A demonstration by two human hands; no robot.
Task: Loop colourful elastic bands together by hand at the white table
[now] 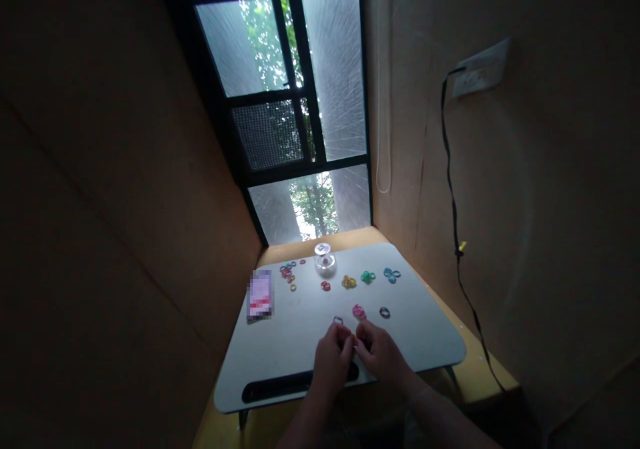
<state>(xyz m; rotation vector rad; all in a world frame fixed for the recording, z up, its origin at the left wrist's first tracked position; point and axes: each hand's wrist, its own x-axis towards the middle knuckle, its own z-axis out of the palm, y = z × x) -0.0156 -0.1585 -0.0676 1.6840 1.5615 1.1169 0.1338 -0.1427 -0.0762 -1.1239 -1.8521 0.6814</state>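
My left hand [334,355] and my right hand [377,352] meet above the near part of a white lap table [295,342]. Both have their fingertips pinched together on something tiny and pale that I cannot make out. Just beyond the fingers lie a pile of pink rings [359,311], a dark ring [385,312] and a greyish ring [339,319]. Farther back, small piles of red rings [325,286], yellow rings [349,281], green rings [368,276] and blue rings [392,275] form a row.
Mixed coloured rings [287,272] lie at the back left, near a clear spool-like thing [325,257]. A blurred pink-and-purple packet [260,294] rests on the left edge. A black slot [277,387] runs along the front. Behind is a window [310,129]; a black cable [453,189] hangs at right.
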